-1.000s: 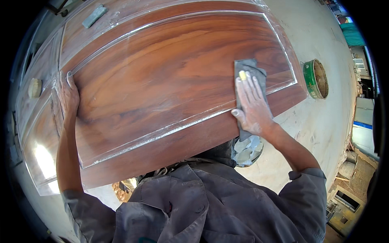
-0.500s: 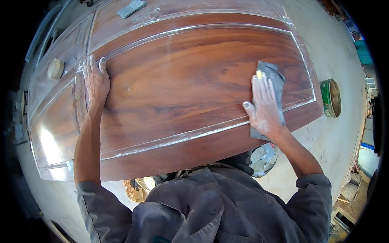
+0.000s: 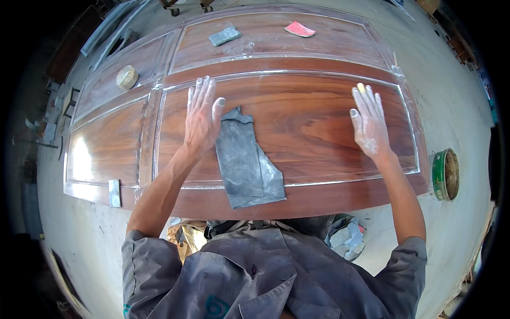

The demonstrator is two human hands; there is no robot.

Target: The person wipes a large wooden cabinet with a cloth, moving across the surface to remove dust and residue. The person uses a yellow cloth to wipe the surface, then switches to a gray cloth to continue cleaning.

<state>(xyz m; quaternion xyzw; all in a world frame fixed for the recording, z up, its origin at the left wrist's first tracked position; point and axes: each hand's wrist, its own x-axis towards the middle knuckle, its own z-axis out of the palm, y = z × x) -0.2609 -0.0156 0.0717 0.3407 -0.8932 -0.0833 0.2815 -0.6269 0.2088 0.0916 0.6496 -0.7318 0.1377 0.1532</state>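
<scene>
A reddish-brown wooden door (image 3: pixel 303 133) with framed panels lies flat in front of me, white dust along its mouldings. My left hand (image 3: pixel 201 122) is over the large panel, fingers stretched out, nothing in it. Just right of it, a dusty dark grey cloth (image 3: pixel 241 159) lies partly folded across the panel's lower moulding and near rail. Whether the left thumb touches the cloth I cannot tell. Toward the panel's right end, my right hand (image 3: pixel 370 125) is flat with fingers extended, whitened by powder and holding nothing. A yellow wrap covers one fingertip.
On the far panel lie a grey pad (image 3: pixel 224 36) and a red curved sheet (image 3: pixel 299 29). A round pale tub (image 3: pixel 127 77) sits at the door's left, a small grey piece (image 3: pixel 115 193) on its near-left edge. A green bucket (image 3: pixel 445 174) stands on the floor at right.
The cloth under my right hand has moved left to beside my left hand, and the right hand is off it. My left hand has left the panel's left frame. The view has shifted.
</scene>
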